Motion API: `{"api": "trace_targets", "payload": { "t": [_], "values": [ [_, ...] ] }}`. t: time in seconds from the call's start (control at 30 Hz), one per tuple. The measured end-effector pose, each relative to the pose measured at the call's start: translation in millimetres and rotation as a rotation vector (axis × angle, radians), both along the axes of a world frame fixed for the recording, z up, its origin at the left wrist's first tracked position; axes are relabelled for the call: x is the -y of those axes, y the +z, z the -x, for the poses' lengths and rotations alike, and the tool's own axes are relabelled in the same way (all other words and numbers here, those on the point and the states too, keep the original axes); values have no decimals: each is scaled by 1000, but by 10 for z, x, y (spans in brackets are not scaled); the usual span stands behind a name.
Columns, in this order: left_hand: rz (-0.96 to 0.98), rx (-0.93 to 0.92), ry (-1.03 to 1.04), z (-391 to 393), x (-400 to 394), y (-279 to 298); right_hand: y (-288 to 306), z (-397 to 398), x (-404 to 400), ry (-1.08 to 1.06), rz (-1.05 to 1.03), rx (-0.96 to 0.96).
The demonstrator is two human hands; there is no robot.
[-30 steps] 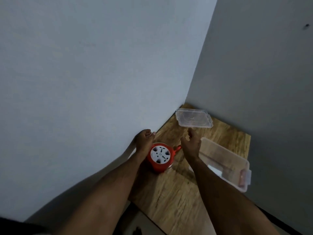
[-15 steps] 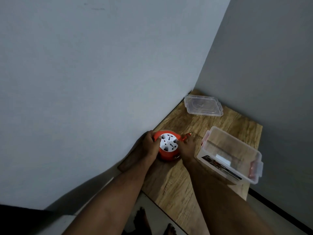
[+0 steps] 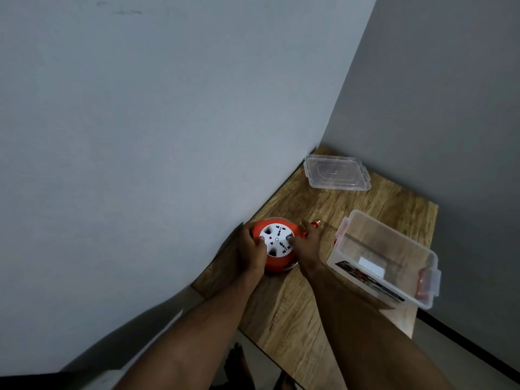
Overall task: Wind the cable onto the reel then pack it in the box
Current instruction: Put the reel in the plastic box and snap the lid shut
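Observation:
An orange cable reel with a white socket face lies flat on the wooden table, close to the left wall. My left hand grips its left side. My right hand grips its right side, thumb on the white face. A small orange crank handle sticks out past my right fingers. No loose cable shows. The clear plastic box stands open just right of my right hand, with a label inside and orange latches.
The box's clear lid lies flat at the far corner of the table. Grey walls close in on the left and behind. The table's near edge drops to the floor, where my feet show.
Both hands have closed around the reel; a second ago the right hand hovered above the table apart from it. The camera view has shifted, so the scene sits further right.

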State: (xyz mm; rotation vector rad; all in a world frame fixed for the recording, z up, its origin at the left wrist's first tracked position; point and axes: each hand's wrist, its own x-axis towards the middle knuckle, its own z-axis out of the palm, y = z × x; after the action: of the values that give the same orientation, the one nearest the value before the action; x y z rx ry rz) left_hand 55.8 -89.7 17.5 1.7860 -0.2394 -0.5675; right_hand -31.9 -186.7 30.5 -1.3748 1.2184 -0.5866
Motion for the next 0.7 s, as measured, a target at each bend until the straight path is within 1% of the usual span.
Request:
{"api": "trace_targets", "payload": {
  "t": [0.13, 0.33, 0.57, 0.7],
  "values": [
    [20, 11, 34, 0, 17, 20, 27, -51, 44, 19, 3, 51],
    [99, 86, 74, -28, 152, 206, 259, -119, 174, 33, 104, 144],
    [173, 163, 19, -32, 498, 616, 620, -51, 437, -39, 226, 218],
    [228, 178, -48, 105, 799, 831, 801, 163, 668, -130, 265, 256]
  ]
}}
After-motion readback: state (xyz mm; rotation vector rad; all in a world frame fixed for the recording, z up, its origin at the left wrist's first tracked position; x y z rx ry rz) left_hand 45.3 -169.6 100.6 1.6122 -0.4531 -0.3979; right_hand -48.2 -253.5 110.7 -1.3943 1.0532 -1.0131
